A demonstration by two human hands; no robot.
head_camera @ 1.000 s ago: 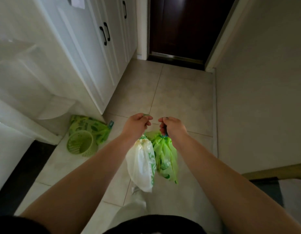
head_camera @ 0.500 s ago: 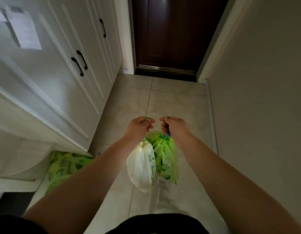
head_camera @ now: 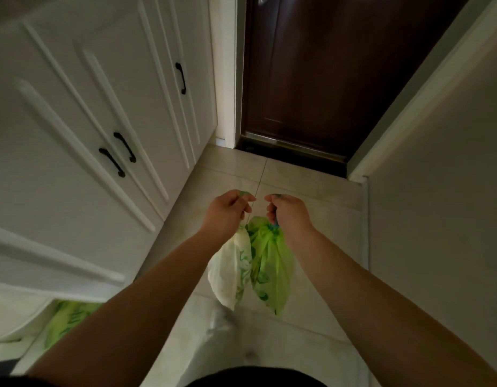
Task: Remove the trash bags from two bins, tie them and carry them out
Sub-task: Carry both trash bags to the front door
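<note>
I see two trash bags hanging in the air over the floor, side by side and touching. The white bag (head_camera: pixel 227 272) has green prints on it, and it hangs from the left hand (head_camera: pixel 227 212). The green bag (head_camera: pixel 271 263) hangs from the right hand (head_camera: pixel 287 212). Both bags are bunched tight at the top, where the hands grip them. The left fingers (head_camera: pixel 246 203) are curled into a fist around the neck of the white bag. The right fingers (head_camera: pixel 271 209) are curled the same way around the neck of the green bag, and a little bit of blue peeks out by that fist. The two fists are close to each other but not touching. Both arms are bare and reach out in front of me. Under the bags I see pale floor tiles (head_camera: pixel 306 185) and a blurry leg in light trousers (head_camera: pixel 219 325). Straight ahead is a dark brown door (head_camera: pixel 325 74), and it is closed, with a shiny strip along its bottom. On the left are tall white cupboards (head_camera: pixel 74 113) with black handles (head_camera: pixel 117 155). On the right is a plain wall (head_camera: pixel 442 205). Down in the left corner something green with leaf prints (head_camera: pixel 66 319) lies on the floor, next to a white thing I cannot make out.
</note>
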